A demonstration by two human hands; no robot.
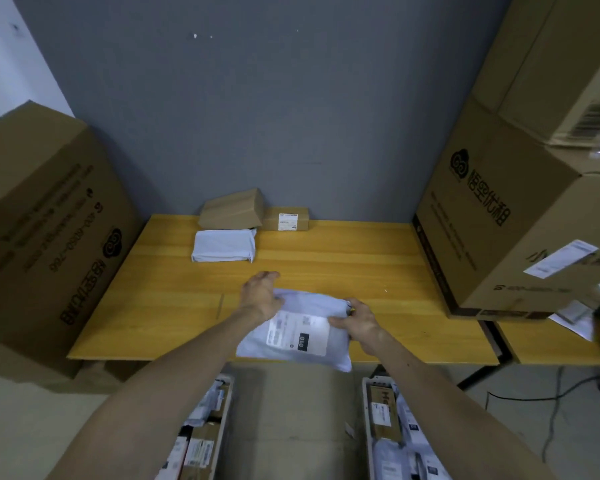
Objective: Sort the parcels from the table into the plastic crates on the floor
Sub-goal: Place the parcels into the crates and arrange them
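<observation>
Both hands clasp one white mailer (293, 303) overhanging the near edge of the table (361, 271): left hand (261, 295) curled over its far-left corner, right hand (357, 319) pinching its right edge, thumb on the label. Three large cartons flank the table: left carton (45, 237), lower right carton (506, 230), upper right carton (561, 64) stacked on it. Two crates on the floor below, left crate (226, 410) and right crate (367, 420), each hold parcels. Three parcels lie at the table's far side: second mailer (223, 245), tilted box (231, 209) behind it, small box (284, 219) just beside.
</observation>
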